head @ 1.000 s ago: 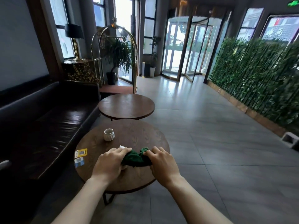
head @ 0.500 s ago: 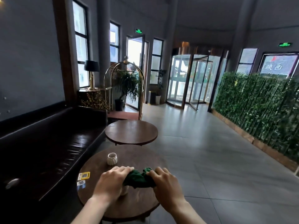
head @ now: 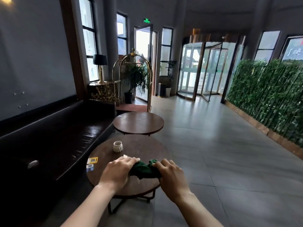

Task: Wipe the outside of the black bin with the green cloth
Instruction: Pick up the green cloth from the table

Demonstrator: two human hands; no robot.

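A bunched dark green cloth (head: 144, 169) is stretched between my two hands above the near round wooden table (head: 147, 149). My left hand (head: 118, 173) grips its left end, knuckles up. My right hand (head: 170, 176) is closed on its right end. A dark bin-like container (head: 162, 90) stands far back on the floor beside the open door, well away from both hands; it is too small to make out in detail.
A white ribbed cup (head: 117, 146) and small cards (head: 92, 160) lie on the near table. A second round table (head: 138, 122) stands behind it, with a dark leather bench (head: 57, 136) on the left. A brass luggage cart (head: 132, 79), revolving door (head: 205, 71) and green hedge wall (head: 270, 95) border the tiled floor.
The view has tilted upward, showing more of the lobby and ceiling. Both hands keep hold of the green cloth over the near table.
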